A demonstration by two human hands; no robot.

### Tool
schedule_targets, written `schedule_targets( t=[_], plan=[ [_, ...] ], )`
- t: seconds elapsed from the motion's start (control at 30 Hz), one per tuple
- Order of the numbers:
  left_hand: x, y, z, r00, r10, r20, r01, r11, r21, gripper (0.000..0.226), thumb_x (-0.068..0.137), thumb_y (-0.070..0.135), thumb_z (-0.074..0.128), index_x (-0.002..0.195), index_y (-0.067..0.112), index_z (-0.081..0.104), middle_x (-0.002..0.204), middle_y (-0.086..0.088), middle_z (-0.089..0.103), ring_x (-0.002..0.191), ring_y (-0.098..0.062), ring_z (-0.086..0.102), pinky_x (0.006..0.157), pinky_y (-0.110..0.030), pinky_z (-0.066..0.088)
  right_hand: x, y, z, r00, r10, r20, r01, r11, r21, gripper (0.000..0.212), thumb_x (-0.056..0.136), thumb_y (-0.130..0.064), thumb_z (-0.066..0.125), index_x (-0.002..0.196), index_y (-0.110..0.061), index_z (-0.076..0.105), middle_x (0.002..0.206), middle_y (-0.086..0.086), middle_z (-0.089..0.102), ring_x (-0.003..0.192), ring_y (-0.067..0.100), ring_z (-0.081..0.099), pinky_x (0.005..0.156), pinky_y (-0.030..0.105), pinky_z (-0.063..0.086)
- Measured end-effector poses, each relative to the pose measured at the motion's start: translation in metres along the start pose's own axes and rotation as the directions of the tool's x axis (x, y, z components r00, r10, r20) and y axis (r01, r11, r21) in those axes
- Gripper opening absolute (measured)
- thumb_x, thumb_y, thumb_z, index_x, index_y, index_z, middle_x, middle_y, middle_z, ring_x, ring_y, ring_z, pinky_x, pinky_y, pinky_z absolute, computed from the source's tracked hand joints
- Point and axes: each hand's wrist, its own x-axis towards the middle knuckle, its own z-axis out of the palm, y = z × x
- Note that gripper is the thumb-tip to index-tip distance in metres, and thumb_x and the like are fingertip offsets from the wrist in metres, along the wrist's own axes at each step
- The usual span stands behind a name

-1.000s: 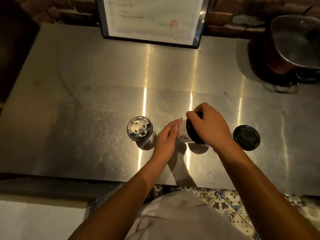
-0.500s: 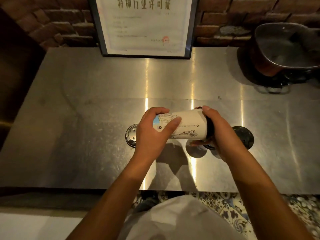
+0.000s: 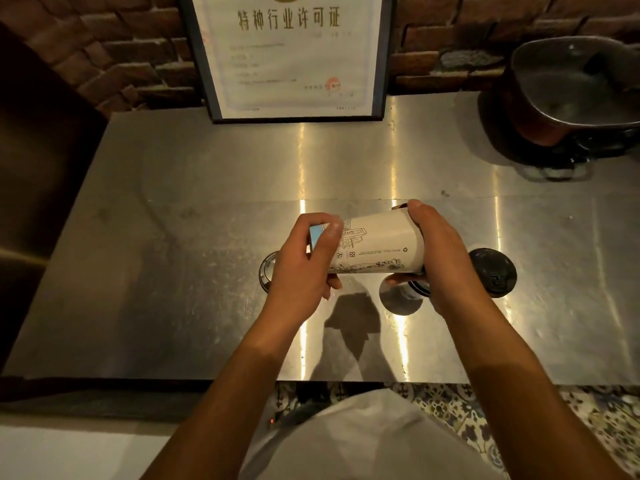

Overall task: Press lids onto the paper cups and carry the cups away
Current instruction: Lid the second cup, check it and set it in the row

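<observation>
Since a second ago the paper cup point(image 3: 377, 245) has come up off the steel counter point(image 3: 194, 258) and now lies on its side in the air between both hands, where half a second back it was already tipped much the same way.

Nearest the camera, a pale shirt front point(image 3: 363, 441) fills the bottom edge, with patterned floor tiles point(image 3: 588, 420) showing to the right of it. Both bare forearms reach forward over the counter's front edge.

The left hand point(image 3: 301, 271) wraps the cup's narrow base end, fingers curled round it and the thumb laid across the printed wall. The right hand point(image 3: 440, 258) closes over the wide mouth end, fingers pressed around the black lid point(image 3: 417, 285) there; most of that lid is hidden by the palm, so how far it is seated cannot be told.

On the counter below, a lidded cup point(image 3: 268, 275) peeks out just left of the left hand, mostly covered. Another black-lidded cup point(image 3: 493, 277) stands just right of the right wrist.

Further back the steel is bare and streaked with light. At the far right sits a dark metal pot point(image 3: 568, 95). A framed certificate point(image 3: 294, 53) leans against the brick wall point(image 3: 117, 60).
</observation>
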Motion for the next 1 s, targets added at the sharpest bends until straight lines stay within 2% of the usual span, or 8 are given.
schedule_targets(
  t=[0.3, 0.43, 0.53, 0.63, 0.73, 0.87, 0.93, 1.0],
  plan=[
    [0.004, 0.001, -0.006, 0.993, 0.119, 0.020, -0.120, 0.992, 0.037, 0.016, 0.096, 0.046, 0.065, 0.109, 0.049, 0.056, 0.113, 0.017, 0.066, 0.102, -0.021, 0.071, 0.064, -0.024, 0.062, -0.005, -0.004, -0.005, 1.000, 0.023, 0.018, -0.023, 0.999, 0.030, 0.036, 0.079, -0.059, 0.053, 0.101, -0.036, 0.067, 0.107, 0.009, 0.073, 0.090, 0.031, 0.076, 0.054, 0.033, 0.060],
    [0.004, -0.006, -0.013, 0.892, 0.445, 0.081, -0.452, 0.884, 0.120, 0.035, 0.088, 0.039, 0.073, 0.120, 0.033, 0.061, 0.126, 0.009, 0.062, 0.120, -0.022, 0.063, 0.083, -0.032, 0.063, -0.002, -0.002, -0.009, 0.987, 0.143, 0.075, -0.153, 0.977, 0.147, 0.036, 0.091, -0.057, 0.058, 0.103, -0.027, 0.076, 0.110, 0.013, 0.076, 0.092, 0.034, 0.076, 0.050, 0.032, 0.055],
    [0.001, -0.006, -0.011, 0.969, 0.246, 0.034, -0.245, 0.969, -0.028, 0.043, 0.086, 0.048, 0.070, 0.126, 0.038, 0.057, 0.127, 0.012, 0.063, 0.116, -0.016, 0.067, 0.081, -0.032, 0.063, -0.002, -0.003, -0.009, 0.996, 0.075, 0.052, -0.083, 0.982, 0.169, 0.037, 0.088, -0.058, 0.058, 0.105, -0.030, 0.075, 0.111, 0.010, 0.076, 0.092, 0.033, 0.076, 0.050, 0.032, 0.056],
    [-0.001, -0.006, -0.009, 0.999, 0.022, 0.034, -0.017, 0.987, -0.157, 0.065, 0.086, 0.070, 0.050, 0.137, 0.031, 0.051, 0.116, 0.005, 0.070, 0.081, -0.017, 0.075, 0.065, -0.028, 0.062, -0.006, -0.004, -0.004, 0.992, -0.130, 0.007, 0.128, 0.986, 0.105, 0.040, 0.081, -0.062, 0.054, 0.108, -0.038, 0.071, 0.113, 0.003, 0.071, 0.097, 0.029, 0.072, 0.054, 0.032, 0.059],
    [-0.002, 0.003, -0.006, 0.999, -0.029, -0.046, 0.017, 0.972, -0.234, 0.061, 0.082, 0.074, 0.052, 0.124, 0.031, 0.060, 0.111, -0.010, 0.071, 0.063, -0.022, 0.071, 0.052, -0.027, 0.057, -0.010, 0.000, 0.003, 0.965, -0.263, 0.020, 0.262, 0.964, 0.040, 0.048, 0.080, -0.065, 0.051, 0.117, -0.038, 0.064, 0.118, -0.002, 0.068, 0.101, 0.025, 0.072, 0.057, 0.034, 0.062],
    [-0.002, 0.008, -0.009, 0.983, 0.183, -0.017, -0.184, 0.971, -0.150, 0.031, 0.085, 0.050, 0.065, 0.114, 0.039, 0.058, 0.115, 0.019, 0.067, 0.107, -0.014, 0.071, 0.067, -0.023, 0.060, -0.007, -0.001, -0.003, 0.983, -0.172, 0.062, 0.165, 0.980, 0.107, 0.046, 0.085, -0.062, 0.051, 0.115, -0.032, 0.067, 0.115, 0.009, 0.071, 0.099, 0.032, 0.074, 0.059, 0.041, 0.063],
    [-0.002, 0.006, -0.015, 0.934, 0.343, 0.100, -0.331, 0.937, -0.115, 0.033, 0.088, 0.032, 0.070, 0.119, 0.034, 0.057, 0.130, 0.011, 0.061, 0.124, -0.018, 0.062, 0.082, -0.029, 0.062, -0.004, -0.002, -0.008, 0.993, -0.070, 0.099, 0.055, 0.988, 0.144, 0.038, 0.090, -0.057, 0.051, 0.105, -0.030, 0.073, 0.105, 0.011, 0.076, 0.091, 0.034, 0.077, 0.055, 0.040, 0.062],
    [-0.001, 0.005, -0.018, 0.929, 0.323, 0.180, -0.311, 0.946, -0.089, 0.039, 0.086, 0.033, 0.072, 0.122, 0.036, 0.056, 0.136, 0.007, 0.057, 0.129, -0.020, 0.059, 0.089, -0.035, 0.062, -0.003, -0.002, -0.011, 0.995, -0.026, 0.095, 0.009, 0.985, 0.173, 0.034, 0.096, -0.053, 0.051, 0.102, -0.029, 0.074, 0.104, 0.012, 0.077, 0.088, 0.034, 0.078, 0.051, 0.037, 0.060]
  ],
)
